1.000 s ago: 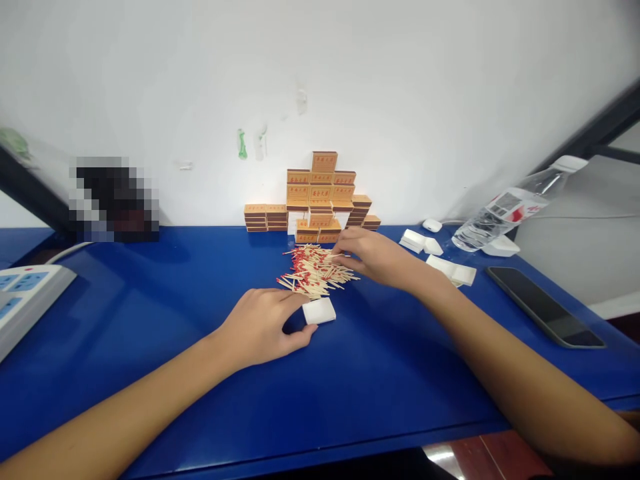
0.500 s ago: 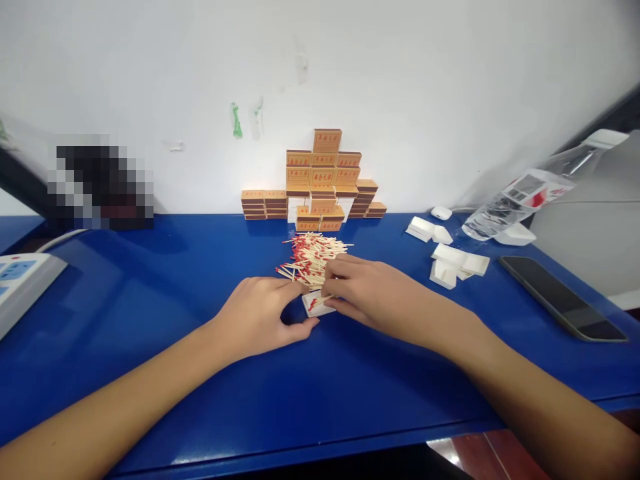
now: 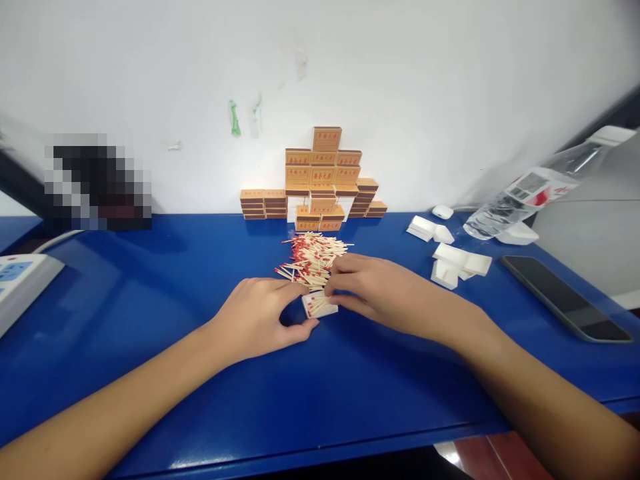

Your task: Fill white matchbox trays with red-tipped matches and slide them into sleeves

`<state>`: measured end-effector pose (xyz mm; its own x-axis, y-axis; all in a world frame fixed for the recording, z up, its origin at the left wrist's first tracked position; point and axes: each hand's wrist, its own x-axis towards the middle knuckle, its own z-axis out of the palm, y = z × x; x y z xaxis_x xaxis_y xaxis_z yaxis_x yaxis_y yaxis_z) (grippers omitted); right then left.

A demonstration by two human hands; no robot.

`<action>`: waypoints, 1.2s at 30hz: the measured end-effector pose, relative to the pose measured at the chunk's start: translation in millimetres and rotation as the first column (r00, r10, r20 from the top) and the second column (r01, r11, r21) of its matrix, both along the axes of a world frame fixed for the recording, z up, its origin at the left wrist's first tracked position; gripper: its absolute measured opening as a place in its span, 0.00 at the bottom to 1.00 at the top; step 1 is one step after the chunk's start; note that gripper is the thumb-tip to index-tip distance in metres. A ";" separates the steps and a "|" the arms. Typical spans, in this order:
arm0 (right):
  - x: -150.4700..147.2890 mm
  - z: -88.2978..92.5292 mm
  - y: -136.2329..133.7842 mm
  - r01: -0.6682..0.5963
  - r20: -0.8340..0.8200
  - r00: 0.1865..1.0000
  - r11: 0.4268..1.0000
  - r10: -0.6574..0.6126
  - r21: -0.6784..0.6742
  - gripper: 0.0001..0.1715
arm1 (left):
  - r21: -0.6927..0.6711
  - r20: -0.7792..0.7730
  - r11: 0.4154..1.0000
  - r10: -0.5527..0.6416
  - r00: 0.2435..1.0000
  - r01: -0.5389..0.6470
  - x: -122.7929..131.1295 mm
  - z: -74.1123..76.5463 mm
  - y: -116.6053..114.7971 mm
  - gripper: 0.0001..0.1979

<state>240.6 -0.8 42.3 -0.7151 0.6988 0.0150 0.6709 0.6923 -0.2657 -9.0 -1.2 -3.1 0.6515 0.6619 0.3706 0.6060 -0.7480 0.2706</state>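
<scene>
A small white matchbox tray [image 3: 334,309] rests on the blue table with several red-tipped matches [image 3: 318,305] lying in it. My left hand [image 3: 260,317] is closed about its left end, index finger at the far corner and thumb at the near one. Over the tray's right end, my right hand [image 3: 373,290] has its fingers bent together by the matches' plain ends; whatever the fingertips may hold is hidden. Just beyond both hands spreads a heap of loose matches [image 3: 313,257], heads mostly to the left.
Stacked matchboxes [image 3: 323,175] stand against the wall behind the heap. To the right are empty white trays [image 3: 463,260], a small white case [image 3: 443,212], a tilted water bottle [image 3: 525,193] and a phone [image 3: 565,297]. A power strip [image 3: 25,283] lies at left.
The matches in the tray have spread out and more of them show. My right hand has shifted slightly right. My left hand keeps its grip on the tray.
</scene>
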 end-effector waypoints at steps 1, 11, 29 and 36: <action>-0.3 -0.9 0.6 -0.001 -0.002 1.000 1.000 0.001 -0.006 0.09 | -0.002 0.000 1.000 -0.003 1.000 0.003 0.0 -0.3 0.2 0.15; 3.5 5.9 -0.1 0.027 -0.034 0.999 0.997 -0.029 -0.069 0.05 | 0.003 -0.001 1.000 -0.003 1.000 0.003 0.4 1.2 0.0 0.15; 0.7 0.3 -1.4 0.059 -0.034 0.997 0.991 -0.063 -0.122 0.07 | 0.003 -0.010 1.000 -0.020 1.000 0.020 0.6 0.8 0.1 0.14; -0.4 -3.3 -3.4 0.052 -0.040 0.998 0.993 -0.056 -0.103 0.07 | 0.008 -0.019 0.999 -0.043 0.999 0.043 -0.4 0.1 -0.3 0.13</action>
